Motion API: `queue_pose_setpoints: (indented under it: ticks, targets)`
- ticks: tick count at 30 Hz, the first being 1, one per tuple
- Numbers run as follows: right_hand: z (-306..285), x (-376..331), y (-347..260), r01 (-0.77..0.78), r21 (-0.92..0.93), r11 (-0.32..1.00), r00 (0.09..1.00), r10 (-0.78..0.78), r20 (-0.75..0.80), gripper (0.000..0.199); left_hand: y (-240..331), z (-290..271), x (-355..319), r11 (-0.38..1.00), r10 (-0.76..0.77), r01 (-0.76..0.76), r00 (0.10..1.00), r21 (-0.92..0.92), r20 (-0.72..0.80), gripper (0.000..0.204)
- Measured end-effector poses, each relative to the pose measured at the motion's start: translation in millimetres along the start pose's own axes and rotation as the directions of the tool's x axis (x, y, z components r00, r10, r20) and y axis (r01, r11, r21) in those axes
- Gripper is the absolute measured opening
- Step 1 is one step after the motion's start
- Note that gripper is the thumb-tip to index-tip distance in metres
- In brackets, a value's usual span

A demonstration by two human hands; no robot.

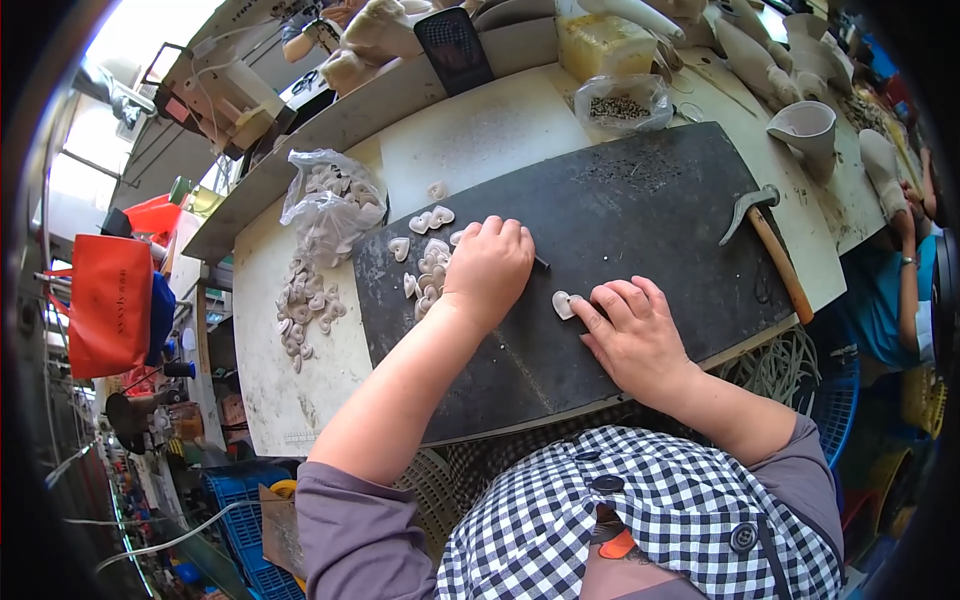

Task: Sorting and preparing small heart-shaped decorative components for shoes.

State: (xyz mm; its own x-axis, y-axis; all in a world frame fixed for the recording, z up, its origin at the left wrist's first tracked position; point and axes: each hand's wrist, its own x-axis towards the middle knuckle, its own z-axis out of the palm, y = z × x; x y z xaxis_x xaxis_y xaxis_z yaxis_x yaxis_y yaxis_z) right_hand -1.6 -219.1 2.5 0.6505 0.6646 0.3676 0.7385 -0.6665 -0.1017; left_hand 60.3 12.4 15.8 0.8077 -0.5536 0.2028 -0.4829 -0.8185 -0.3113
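Note:
My left hand (488,266) is closed around a thin dark tool whose tip (541,263) sticks out on the black mat (640,210). My right hand (635,335) lies flat on the mat, its fingertips pressing a small pale heart-shaped piece (563,304). A cluster of similar heart-shaped pieces (430,265) lies on the mat just left of my left hand. More of them (308,300) are scattered on the white table (290,390).
A hammer (772,240) lies on the mat's right side. A clear bag of pale pieces (328,200) sits at the left, a bag of small dark parts (618,103) at the back, a white funnel-like cup (808,130) at the right. Another person's arm (905,250) is at the far right.

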Motion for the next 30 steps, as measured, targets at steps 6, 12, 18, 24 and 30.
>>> queue_pose_setpoints:
  ticks: [6,12,18,24,30]
  targets:
    - [5,-3,1,-0.048,0.026,0.999,0.998,0.049,-0.03,0.044,12,-18,2,0.886,-0.271,0.2,0.955,-0.418,-0.118,0.02]
    - [8,-5,3,-0.053,0.039,0.998,0.997,0.055,-0.053,0.043,60,-36,-23,-0.156,-0.486,0.423,0.754,-0.893,0.442,0.013]
    - [9,-5,0,-0.054,0.036,0.998,0.996,0.056,-0.065,0.042,65,-30,-28,-0.067,-0.507,0.434,0.761,-0.899,0.405,0.011]
    - [8,-6,-1,-0.07,0.048,0.996,0.996,0.073,-0.054,0.041,76,-32,-29,0.232,-0.587,0.416,0.78,-0.879,0.215,0.009]
    - [9,-6,-2,-0.078,0.039,0.996,0.996,0.079,-0.039,0.041,64,-27,-27,-0.268,-0.509,0.396,0.716,-0.878,0.478,0.011]
